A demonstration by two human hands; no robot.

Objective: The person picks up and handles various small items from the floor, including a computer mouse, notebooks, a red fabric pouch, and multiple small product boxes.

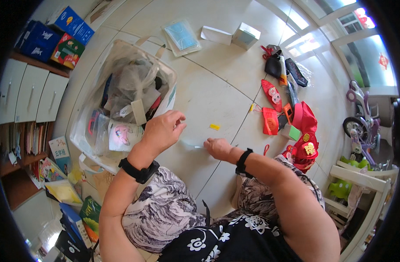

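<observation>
My right hand [218, 148] is closed, its fingertips pinching a thin, pale, see-through piece [192, 145] that looks like plastic film. My left hand [164, 130] hovers beside the large white bag [170, 89]; its fingers are bent, with a gap between thumb and forefinger and nothing seen in them. Inside the bag are crumpled clear plastic [129, 81], a narrow cream box [139, 112] and a white packet with a pink picture [121, 135]. On the tiles just beyond my right hand lies a small yellow piece [214, 127].
Farther off lie a pack of blue masks [181, 36], a white card [216, 35] and a small box [246, 36]. Red pouches [272, 94], a green-and-white box [291, 132] and other small things spread to the right. Cabinets [32, 89] stand left; a white chair [359, 177] stands right.
</observation>
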